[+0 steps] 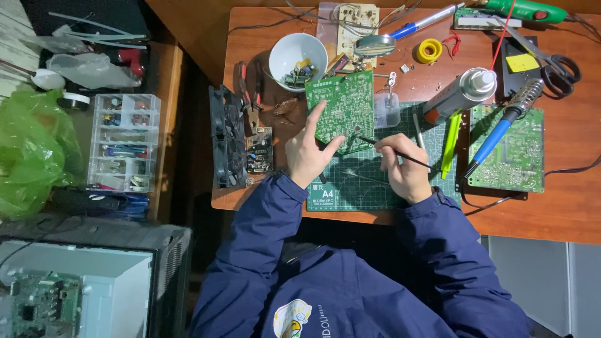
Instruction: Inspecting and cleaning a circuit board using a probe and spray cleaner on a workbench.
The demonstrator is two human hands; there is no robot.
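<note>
Left hand (305, 153): grips green circuit board (341, 111), tilted over cutting mat (369, 181)
Right hand (405, 168): pinches thin black tool (385, 148), tip touching board's lower edge

furniture: reddish-brown wooden workbench (563, 206) under even light | left: clear plastic compartment organiser box (123, 141), crumpled green plastic bag (28, 153) | lower left: open grey metal appliance casing (113, 275) | lower right: pale grey floor (544, 281)
</note>
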